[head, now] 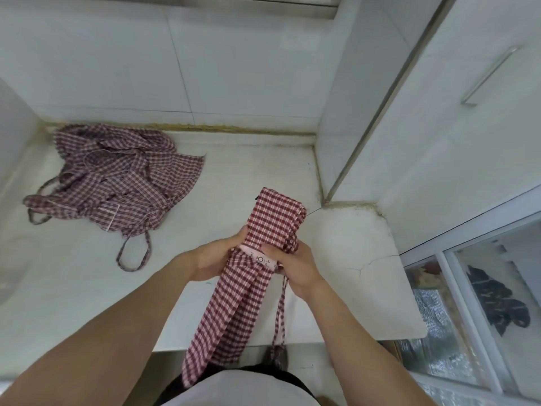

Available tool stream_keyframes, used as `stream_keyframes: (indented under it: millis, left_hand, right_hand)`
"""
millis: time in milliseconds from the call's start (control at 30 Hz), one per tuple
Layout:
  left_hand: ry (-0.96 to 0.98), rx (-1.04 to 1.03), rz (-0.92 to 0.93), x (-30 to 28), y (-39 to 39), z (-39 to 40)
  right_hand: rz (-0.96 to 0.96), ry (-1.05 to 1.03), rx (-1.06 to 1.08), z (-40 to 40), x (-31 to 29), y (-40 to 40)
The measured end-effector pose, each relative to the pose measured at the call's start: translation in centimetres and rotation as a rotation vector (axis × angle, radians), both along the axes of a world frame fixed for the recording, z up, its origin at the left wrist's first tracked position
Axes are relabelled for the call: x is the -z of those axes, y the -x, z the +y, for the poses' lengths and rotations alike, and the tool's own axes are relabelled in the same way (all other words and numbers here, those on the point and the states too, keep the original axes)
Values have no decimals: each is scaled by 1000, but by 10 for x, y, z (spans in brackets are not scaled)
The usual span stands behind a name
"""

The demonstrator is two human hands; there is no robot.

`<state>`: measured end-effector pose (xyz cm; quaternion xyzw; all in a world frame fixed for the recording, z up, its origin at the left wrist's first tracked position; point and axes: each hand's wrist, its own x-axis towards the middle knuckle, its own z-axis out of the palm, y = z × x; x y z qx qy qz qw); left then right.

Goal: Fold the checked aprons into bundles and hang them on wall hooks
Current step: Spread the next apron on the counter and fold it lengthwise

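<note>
Altogether two checked aprons show, and two bare hands. One red-and-white apron [263,259] is held up over the front part of the white counter [351,259], folded lengthwise into a narrow strip. Its upper end is doubled over into a thick flat pad that rises above the hands, while the lower length hangs down past the counter's front edge toward the person's body. A thin strap [280,312] dangles from it on the right side, just beside the right wrist. A pale pink label band [262,257] with printed characters crosses the strip right between the hands.

The left hand [216,259] grips the strip from its left edge, its fingers [241,234] curled onto the folded pad, thumb side hidden under the cloth. The right hand [292,265] holds the opposite edge, its thumb pressed on the label band and the other fingers wrapped behind the fabric, so the strip is clamped between both hands at its middle.

The second apron [117,183], darker purplish-red check, lies crumpled and unfolded on the counter at the back left, against the tiled wall [175,68], well apart from both hands. One strap loop [133,256] trails from it toward the front.

To the right stands a white cabinet door [453,127] with one long metal handle [489,74].
</note>
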<state>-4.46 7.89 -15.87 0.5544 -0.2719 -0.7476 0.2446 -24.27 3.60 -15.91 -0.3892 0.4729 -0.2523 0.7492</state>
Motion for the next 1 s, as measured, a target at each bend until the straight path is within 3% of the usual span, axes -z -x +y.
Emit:
stream_keyframes:
  millis: [167,267,333,400,533,700,833,1000]
  left_hand:
    - [-75,47,-26,20,17,33]
    - [-86,47,-62,22,28,38]
    - [-89,140,-127,19,31,37]
    - [-96,215,-190,11,30,34]
    - [-136,268,-268,-3,28,29]
    - [-128,58,-162,-18,29,34]
    - [-178,-112,-22,-12,21,45]
    - [-267,-229,193,-10,24,50]
  right_hand:
    - [-185,-301,278,-14,7,12]
    - [-150,-294,369,-18,12,18]
    - [-7,-120,388,-16,17,18]
    - [254,182,346,-11,19,19]
    - [519,742,102,-1,21,26]
    - [337,1107,-259,-1,22,36]
    - [307,998,-409,-9,10,49]
    - [303,1238,-598,-13,5,50]
